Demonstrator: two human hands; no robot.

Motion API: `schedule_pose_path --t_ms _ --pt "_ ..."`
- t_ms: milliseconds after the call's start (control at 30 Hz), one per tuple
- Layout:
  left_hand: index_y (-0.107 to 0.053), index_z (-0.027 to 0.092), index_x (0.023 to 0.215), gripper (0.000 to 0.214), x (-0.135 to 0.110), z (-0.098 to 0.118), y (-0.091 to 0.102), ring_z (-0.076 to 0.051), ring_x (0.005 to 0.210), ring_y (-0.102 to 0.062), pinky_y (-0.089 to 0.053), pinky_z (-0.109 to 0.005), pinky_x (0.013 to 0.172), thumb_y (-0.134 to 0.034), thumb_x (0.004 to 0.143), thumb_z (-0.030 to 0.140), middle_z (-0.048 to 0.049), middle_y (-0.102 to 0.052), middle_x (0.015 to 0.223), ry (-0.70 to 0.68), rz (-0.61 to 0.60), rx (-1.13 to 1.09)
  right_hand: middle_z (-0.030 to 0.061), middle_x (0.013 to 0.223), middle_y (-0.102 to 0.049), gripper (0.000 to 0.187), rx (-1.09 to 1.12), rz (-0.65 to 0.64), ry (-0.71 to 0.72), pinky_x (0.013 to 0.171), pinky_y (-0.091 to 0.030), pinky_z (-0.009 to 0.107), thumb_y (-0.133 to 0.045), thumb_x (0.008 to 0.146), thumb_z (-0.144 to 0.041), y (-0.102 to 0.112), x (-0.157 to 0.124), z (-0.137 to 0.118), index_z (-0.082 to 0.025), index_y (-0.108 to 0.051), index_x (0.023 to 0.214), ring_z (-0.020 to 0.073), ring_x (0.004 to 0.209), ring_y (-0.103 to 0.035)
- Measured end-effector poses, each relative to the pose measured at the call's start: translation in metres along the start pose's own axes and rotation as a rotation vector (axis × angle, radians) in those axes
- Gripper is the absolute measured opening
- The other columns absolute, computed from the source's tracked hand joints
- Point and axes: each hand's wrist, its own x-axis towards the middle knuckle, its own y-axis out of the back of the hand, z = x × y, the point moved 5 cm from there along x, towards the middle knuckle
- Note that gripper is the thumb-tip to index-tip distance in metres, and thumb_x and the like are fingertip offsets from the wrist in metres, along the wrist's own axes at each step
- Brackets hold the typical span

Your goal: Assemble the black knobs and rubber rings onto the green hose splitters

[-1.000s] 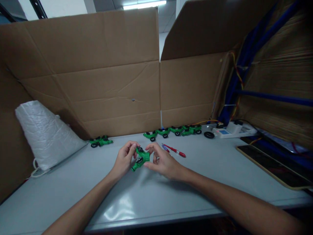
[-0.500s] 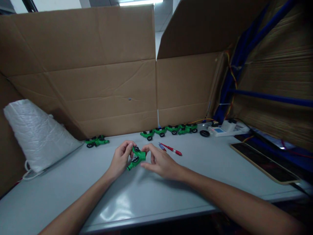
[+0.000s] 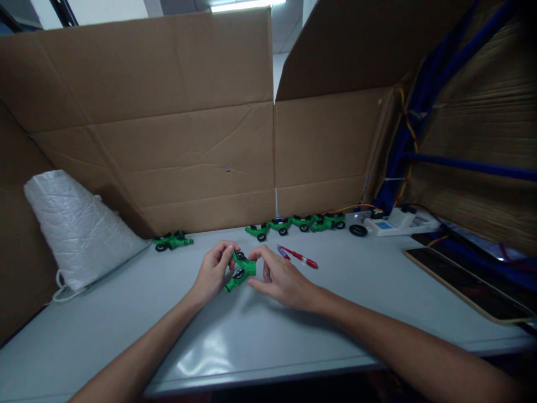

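Both hands (image 3: 247,274) curl fingertips around a green fitting (image 3: 240,270); forearms converge.

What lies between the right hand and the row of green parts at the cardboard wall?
A red pen lies there, between the right hand, pinching a green part, and the row of green parts; the head view shows it.

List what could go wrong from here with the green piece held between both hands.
1. The green piece is pinched only by fingertips of the left hand and right hand; a slip could drop it onto the table.
2. Its small black ring might pop loose and roll.
3. The red pen lies close behind the right hand and could get knocked.
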Motion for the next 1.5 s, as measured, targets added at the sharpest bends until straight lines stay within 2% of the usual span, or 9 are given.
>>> schedule_pose_path --t_ms 167,233,400,667,800,900,1000,1300,1500 --pt "-0.069 0.017 0.1 0.045 -0.0003 -0.0007 0.0003 -0.016 0.064 -0.053 -0.044 -0.026 0.065 -0.061 0.1 0.061 0.0019 -0.057 0.069 -0.007 -0.001 0.014 0.0 0.086 -0.069 0.015 0.012 -0.018 -0.013 0.068 -0.041 0.029 -0.058 0.107 -0.035 0.0008 0.0016 0.0001 -0.021 -0.063 0.106 0.0165 0.071 -0.06" --pt "-0.069 0.017 0.1 0.045 -0.0008 -0.0012 -0.0005 -0.016 0.064 -0.053 -0.044 -0.026 0.065 -0.061 0.1 0.062 0.0022 -0.057 0.068 -0.004 -0.01 0.015 0.0 0.081 -0.069 0.022 0.014 -0.045 -0.021 0.068 -0.04 0.03 -0.05 0.11 -0.036 -0.0005 0.0022 0.0017 -0.021 -0.064 0.103 0.0171 0.071 -0.061" --pt "-0.068 0.017 0.1 0.045 -0.0013 0.0006 -0.0013 -0.016 0.066 -0.054 -0.044 -0.026 0.067 -0.062 0.099 0.061 0.0018 -0.058 0.071 -0.003 -0.003 -0.008 -0.0002 0.088 -0.07 0.038 -0.073 -0.012 -0.009 0.067 -0.04 0.03 -0.074 0.096 -0.035 -0.0009 -0.0004 0.0046 -0.023 -0.056 0.127 0.0176 0.066 -0.059" --pt "-0.069 0.016 0.102 0.043 -0.0024 0.0033 -0.0019 -0.016 0.067 -0.053 -0.044 -0.026 0.067 -0.06 0.102 0.058 0.0018 -0.057 0.071 -0.008 -0.006 0.008 0.0002 0.085 -0.069 0.015 -0.079 -0.021 0.016 0.069 -0.039 0.029 -0.066 0.104 -0.037 -0.0005 0.0008 0.0042 -0.023 -0.062 0.105 0.0186 0.073 -0.062" --pt "-0.069 0.017 0.103 0.04 -0.0048 0.0053 -0.0035 -0.016 0.068 -0.054 -0.044 -0.027 0.067 -0.06 0.103 0.056 0.0008 -0.059 0.074 -0.019 -0.026 0.023 -0.0001 0.077 -0.066 0.028 -0.071 -0.063 -0.001 0.07 -0.039 0.03 -0.053 0.11 -0.041 -0.0025 0.0016 0.0049 -0.022 -0.06 0.09 0.0188 0.073 -0.062" --pt "-0.068 0.017 0.104 0.039 -0.005 0.0059 -0.0037 -0.016 0.069 -0.054 -0.044 -0.027 0.069 -0.059 0.103 0.054 0.0006 -0.058 0.074 -0.025 -0.029 0.011 0.0008 0.085 -0.069 0.02 -0.079 -0.05 -0.01 0.07 -0.04 0.03 -0.062 0.105 -0.042 -0.0013 0.0001 0.0035 -0.022 -0.062 0.11 0.019 0.073 -0.063" --pt "-0.068 0.016 0.104 0.039 -0.0038 0.0048 -0.0022 -0.017 0.069 -0.055 -0.044 -0.027 0.068 -0.059 0.104 0.055 0.0005 -0.058 0.074 -0.03 -0.008 0.008 0.0001 0.091 -0.068 0.046 -0.086 -0.028 -0.012 0.067 -0.039 0.029 -0.076 0.093 -0.033 0.0002 -0.0014 0.0017 -0.022 -0.053 0.131 0.0174 0.068 -0.06" --pt "-0.069 0.016 0.103 0.042 -0.0044 0.0032 -0.0016 -0.016 0.068 -0.054 -0.043 -0.027 0.069 -0.059 0.103 0.057 0.0016 -0.057 0.073 -0.042 0.008 0.041 0.001 0.082 -0.068 0.019 -0.032 -0.058 -0.035 0.068 -0.04 0.03 -0.053 0.109 -0.038 0.0008 0.0003 0.001 -0.022 -0.063 0.107 0.0191 0.073 -0.061" --pt "-0.069 0.016 0.104 0.041 -0.0033 0.0023 -0.0004 -0.017 0.07 -0.055 -0.045 -0.027 0.07 -0.058 0.104 0.055 0.0008 -0.058 0.075 -0.041 0.02 0.024 -0.0002 0.083 -0.069 0.036 -0.087 -0.058 -0.024 0.065 -0.04 0.029 -0.067 0.1 -0.032 -0.0023 -0.0018 0.0047 -0.022 -0.055 0.133 0.0188 0.067 -0.06"
